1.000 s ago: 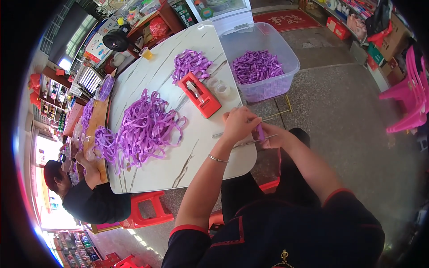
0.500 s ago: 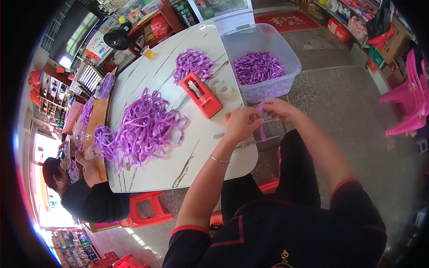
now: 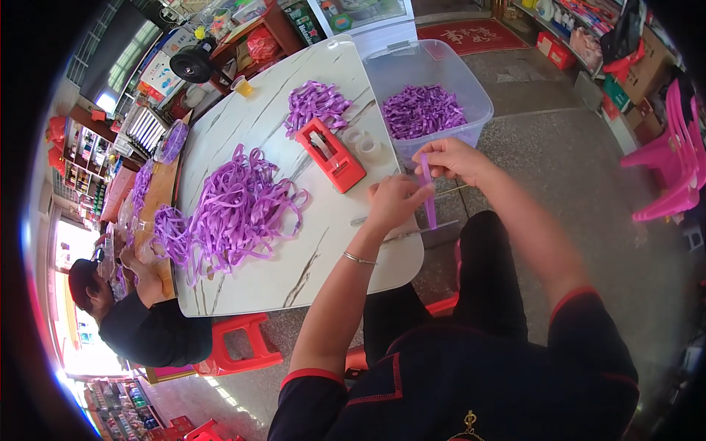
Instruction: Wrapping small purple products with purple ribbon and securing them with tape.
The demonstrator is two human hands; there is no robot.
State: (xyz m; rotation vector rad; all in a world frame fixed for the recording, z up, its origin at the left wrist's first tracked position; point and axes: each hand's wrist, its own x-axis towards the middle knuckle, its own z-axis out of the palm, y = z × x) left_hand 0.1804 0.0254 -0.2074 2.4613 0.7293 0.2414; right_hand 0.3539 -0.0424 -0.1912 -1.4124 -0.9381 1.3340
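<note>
A narrow purple ribbon (image 3: 431, 214) hangs at the table's right edge, between my two hands. My right hand (image 3: 450, 160) pinches its upper part between thumb and fingers. My left hand (image 3: 397, 200) is closed, thumb and forefinger pressed at the ribbon lower down; its other fingers are partly hidden. Under my left hand, a thin metal rod (image 3: 412, 234) sticks out past the table edge. A red tape dispenser (image 3: 331, 156) lies just beyond my left hand, with clear tape rolls (image 3: 368, 149) beside it.
A big pile of purple ribbon loops (image 3: 239, 209) covers the marble-patterned table's (image 3: 294, 290) left part; a smaller pile (image 3: 316, 106) lies farther back. A clear plastic bin (image 3: 478, 110) of folded ribbons stands right. A co-worker (image 3: 151, 323) sits at left. A cup (image 3: 243, 87) stands near the far edge.
My right hand has risen away from my left, toward the bin, drawing the ribbon out so more of it shows between the hands. My left hand has hardly moved.
</note>
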